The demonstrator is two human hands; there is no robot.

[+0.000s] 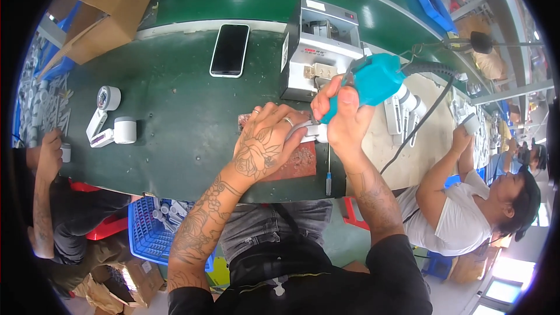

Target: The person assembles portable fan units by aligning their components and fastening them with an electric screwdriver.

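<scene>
My left hand (262, 143) is closed on a white plastic part (317, 133), pressing it down over a reddish-brown pad (300, 163) on the green worktable (181, 140). In my right hand (350, 119) is a teal electric screwdriver (376, 79), gripped round its body, its lower end angled down at the white part. The bit's tip is hidden by my fingers. A black cord (429, 114) hangs near the tool. Just right of the pad lies a small hand screwdriver (328, 182) with a blue-grey handle.
Beyond my hands stands a grey boxy screw feeder (326, 41), with a phone (230, 51) to its left. White jointed lamp-like assemblies (124, 130) lie at left, others (402, 111) at right. A blue basket (146, 230) sits below the table edge. Co-workers (461, 210) work on both sides.
</scene>
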